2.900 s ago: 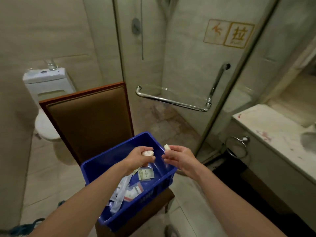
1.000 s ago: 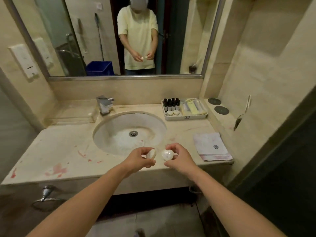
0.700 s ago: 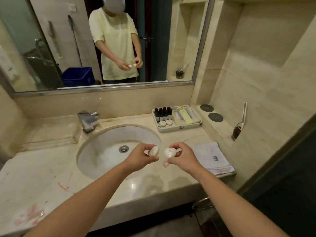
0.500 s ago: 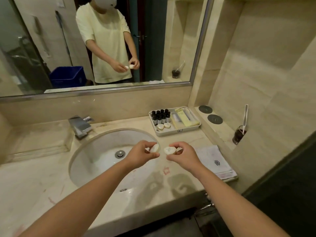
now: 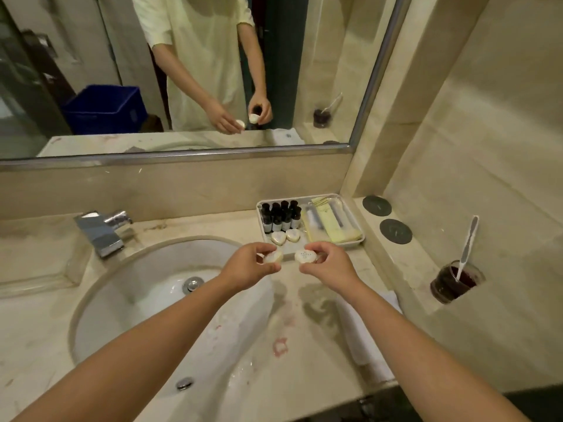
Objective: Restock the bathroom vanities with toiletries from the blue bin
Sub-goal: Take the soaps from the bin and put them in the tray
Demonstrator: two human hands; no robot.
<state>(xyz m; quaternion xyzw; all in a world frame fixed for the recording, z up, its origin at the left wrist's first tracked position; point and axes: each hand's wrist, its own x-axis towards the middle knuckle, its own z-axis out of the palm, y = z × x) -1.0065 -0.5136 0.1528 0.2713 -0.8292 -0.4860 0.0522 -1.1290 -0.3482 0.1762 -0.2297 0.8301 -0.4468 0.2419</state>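
My left hand (image 5: 248,264) pinches a small white wrapped soap (image 5: 273,257). My right hand (image 5: 329,263) pinches a second, heart-shaped white soap (image 5: 305,256). Both are held side by side above the counter, just in front of the white amenity tray (image 5: 355,242). The tray holds several dark little bottles (image 5: 280,216), two white heart soaps (image 5: 285,237) and pale yellow packets (image 5: 330,222). The blue bin (image 5: 105,108) shows only as a reflection in the mirror, behind me.
A round white sink (image 5: 158,300) with a chrome tap (image 5: 102,231) lies under my left arm. A folded white towel (image 5: 365,336) sits under my right arm. At the right are two dark coasters (image 5: 385,217) and a glass with a toothbrush (image 5: 455,280).
I turned from the blue bin to the vanity with a soap in each hand. Over the last second my hands moved forward towards the tray.
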